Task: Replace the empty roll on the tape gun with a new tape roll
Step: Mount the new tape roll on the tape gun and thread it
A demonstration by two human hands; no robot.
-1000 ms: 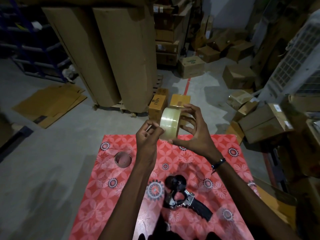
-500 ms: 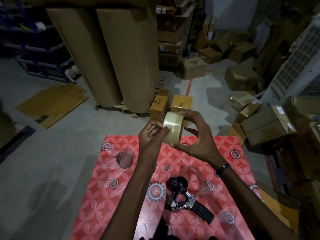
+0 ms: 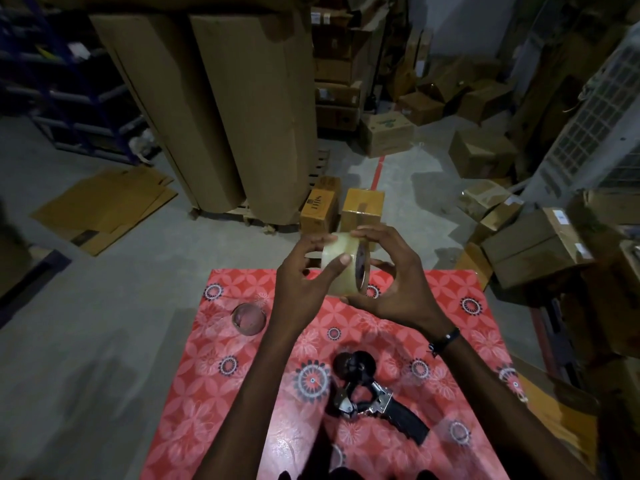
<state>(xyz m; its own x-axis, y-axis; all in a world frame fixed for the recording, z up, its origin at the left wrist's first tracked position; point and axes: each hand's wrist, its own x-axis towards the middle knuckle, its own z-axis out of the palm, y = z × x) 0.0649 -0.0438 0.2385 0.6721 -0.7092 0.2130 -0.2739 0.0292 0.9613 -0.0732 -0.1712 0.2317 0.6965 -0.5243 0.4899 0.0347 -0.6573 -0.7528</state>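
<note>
A new clear tape roll [image 3: 341, 271] is held upright above the far edge of the table, its brown core facing right. My right hand [image 3: 391, 282] cups it from the right, fingers over the top and thumb beneath. My left hand [image 3: 304, 278] holds it from the left, thumb pressed on the outer tape face. The tape gun [image 3: 370, 396], black handle and metal frame, lies on the red cloth below my hands with a bare spindle. The empty roll core [image 3: 248, 319] lies on the cloth to the left.
The table wears a red flower-patterned cloth [image 3: 214, 410]. Two small cardboard boxes [image 3: 362, 209] stand on the floor just beyond it. Tall cardboard packs [image 3: 242, 109] stand behind, and loose boxes [image 3: 533, 247] crowd the right side. Flattened cardboard [image 3: 104, 206] lies on the left floor.
The roll has been lowered slightly and turned between my hands, so its core now faces right. My left thumb has shifted onto the tape's outer face.
</note>
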